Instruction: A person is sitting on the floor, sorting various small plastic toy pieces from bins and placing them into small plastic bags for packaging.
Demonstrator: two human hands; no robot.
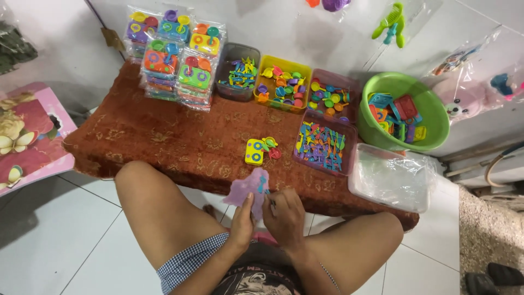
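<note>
From the head view, the left hand (242, 221) and the right hand (285, 217) meet between the knees, at the near edge of a low surface (164, 142) draped in rust-brown patterned cloth. Both hands have a closed grip on one small clear bag (250, 187) that holds a purple toy piece with a bit of blue showing; the left thumb lies up its middle, the right fingers pinch its right edge.

On the cloth just beyond the bag lies a yellow toy stove (254, 151) with a few small coloured pieces touching its right side.

Along the far edge stand three open trays: a grey tray (236, 54) of thin blue, green and yellow utensils, a yellow tray (302, 66) of small cups and pots in mixed colours, and a pink tray (349, 83) of little round dishes. A fourth, purple-rimmed tray (350, 143) sits nearer, full of toy cutlery.

To the right a green round basin (431, 112) carries blue, red and yellow toy appliances (piled loosely). In front of it is a clear box (391, 177) of empty plastic bags.

At the far left corner, packed toy sets (174, 57) stand stacked in clear bags.
</note>
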